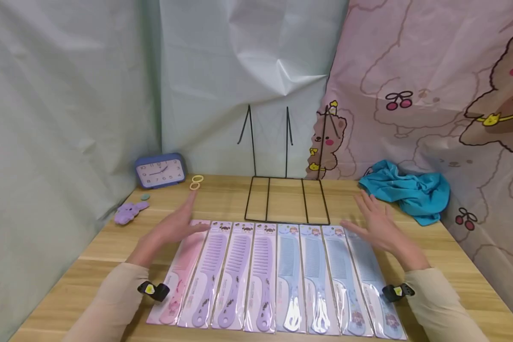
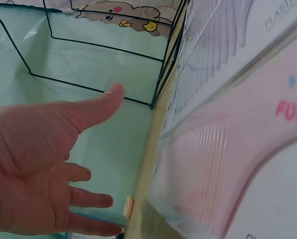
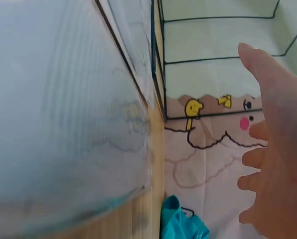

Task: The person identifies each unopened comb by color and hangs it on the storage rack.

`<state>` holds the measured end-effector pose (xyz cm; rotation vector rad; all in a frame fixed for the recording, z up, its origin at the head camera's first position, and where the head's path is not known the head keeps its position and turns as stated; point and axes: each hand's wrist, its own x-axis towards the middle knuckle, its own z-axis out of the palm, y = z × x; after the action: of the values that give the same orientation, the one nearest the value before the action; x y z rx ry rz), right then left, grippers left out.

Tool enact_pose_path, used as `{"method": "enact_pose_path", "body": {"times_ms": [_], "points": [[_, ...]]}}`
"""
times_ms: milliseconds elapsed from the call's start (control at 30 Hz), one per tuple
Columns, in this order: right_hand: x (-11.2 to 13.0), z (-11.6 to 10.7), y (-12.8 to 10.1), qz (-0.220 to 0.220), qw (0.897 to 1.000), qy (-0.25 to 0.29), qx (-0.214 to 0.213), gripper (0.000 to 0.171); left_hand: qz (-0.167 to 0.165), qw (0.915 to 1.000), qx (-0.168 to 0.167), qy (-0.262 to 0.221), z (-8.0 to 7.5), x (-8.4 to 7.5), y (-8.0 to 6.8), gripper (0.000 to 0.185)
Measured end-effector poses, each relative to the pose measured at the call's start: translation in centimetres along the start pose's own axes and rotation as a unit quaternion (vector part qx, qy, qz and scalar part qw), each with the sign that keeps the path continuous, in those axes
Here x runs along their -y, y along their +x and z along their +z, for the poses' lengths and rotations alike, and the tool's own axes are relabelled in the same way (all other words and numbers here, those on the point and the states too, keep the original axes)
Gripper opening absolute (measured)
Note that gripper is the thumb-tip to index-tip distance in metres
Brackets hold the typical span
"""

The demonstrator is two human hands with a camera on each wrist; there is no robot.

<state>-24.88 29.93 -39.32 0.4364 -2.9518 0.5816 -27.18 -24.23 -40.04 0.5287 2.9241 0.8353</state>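
Note:
A row of packaged combs lies across the table: one pink comb [image 1: 181, 280] at the left end, three purple combs [image 1: 235, 280] beside it, and several blue combs [image 1: 313, 280] to the right. Over the top of the pink comb's pack, my left hand [image 1: 171, 231] is held with fingers extended and thumb out. My right hand [image 1: 379, 227] is similarly spread by the top of the rightmost blue comb. Both hands hold nothing; whether they touch the packs I cannot tell. Behind the row stands a black wire rack [image 1: 267, 199] with three upright hooks.
At the back left are a blue clock [image 1: 160, 171], two small rings [image 1: 195, 183], a small green disc [image 1: 145, 196] and a purple plush toy [image 1: 129, 212]. A crumpled teal cloth [image 1: 406, 190] lies at the back right. Curtains [image 1: 239, 71] hang behind the wooden table [image 1: 94, 266].

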Motion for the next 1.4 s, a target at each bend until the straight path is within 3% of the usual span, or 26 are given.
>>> {"method": "enact_pose_path", "body": {"times_ms": [300, 533, 967, 1200, 1400], "points": [[1.0, 0.8, 1.8, -0.019, 0.999, -0.008, 0.035, 0.106, -0.041, 0.9985, 0.035, -0.004, -0.1, 0.2, -0.8, 0.131], [2.0, 1.6, 4.1, -0.033, 0.997, -0.003, 0.075, 0.108, -0.076, 0.9946, 0.068, 0.019, 0.0, 0.7, -1.2, 0.131], [2.6, 4.0, 7.6, -0.007, 0.988, -0.003, 0.154, 0.114, -0.068, 0.993, 0.093, 0.026, -0.2, 1.1, -1.3, 0.137], [2.4, 4.2, 7.9, 0.028, 0.983, 0.022, 0.18, 0.107, -0.067, 0.9921, 0.105, 0.017, -0.2, 0.7, -1.4, 0.138], [1.9, 4.6, 7.9, 0.024, 0.982, 0.024, 0.187, 0.103, -0.062, 0.9922, 0.105, 0.024, -0.2, 0.7, -1.4, 0.136]]}}
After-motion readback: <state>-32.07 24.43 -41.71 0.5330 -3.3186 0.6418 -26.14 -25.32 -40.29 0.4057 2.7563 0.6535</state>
